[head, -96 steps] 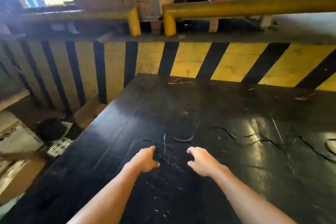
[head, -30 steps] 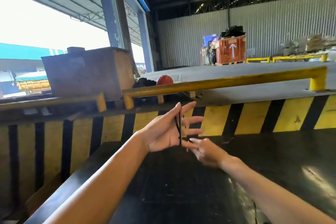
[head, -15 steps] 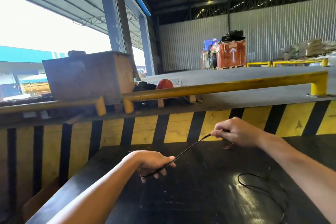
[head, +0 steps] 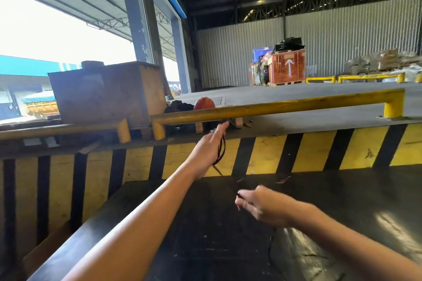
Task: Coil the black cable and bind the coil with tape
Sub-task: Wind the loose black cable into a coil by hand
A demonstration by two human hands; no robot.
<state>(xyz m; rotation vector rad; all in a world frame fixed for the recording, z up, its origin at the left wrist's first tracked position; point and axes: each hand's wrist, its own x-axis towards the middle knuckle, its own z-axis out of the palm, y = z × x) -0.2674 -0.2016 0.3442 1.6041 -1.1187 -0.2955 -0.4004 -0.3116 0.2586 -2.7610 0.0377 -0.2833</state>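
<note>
The left hand (head: 209, 146) is raised above the far edge of the black bench (head: 342, 207), arm stretched forward, with its fingers (head: 222, 126) extended and close together, pointing up toward the yellow rail (head: 274, 107). Loops of the black cable (head: 221, 150) hang around this hand, passing over the palm side and dropping in a narrow oval below the fingers; the hand is open flat rather than clenched, and the loops rest on it. From the bottom of the loops a single strand runs down and to the right toward the right hand (head: 262, 206), which sits lower, just above the bench surface. The right fingers are curled and pinched narrow on the strand, though motion blur makes the exact contact hard to read. A further length of cable lies loose on the bench near the bottom of the view, beneath the right forearm. Behind the bench stands a wall painted in yellow and black stripes (head: 315, 150). Beyond the rail are a brown box (head: 107, 91), a red helmet (head: 204, 104) and, far across the floor, a red crate with a white arrow (head: 287, 66). No coil is bound with tape at this stage.
</note>
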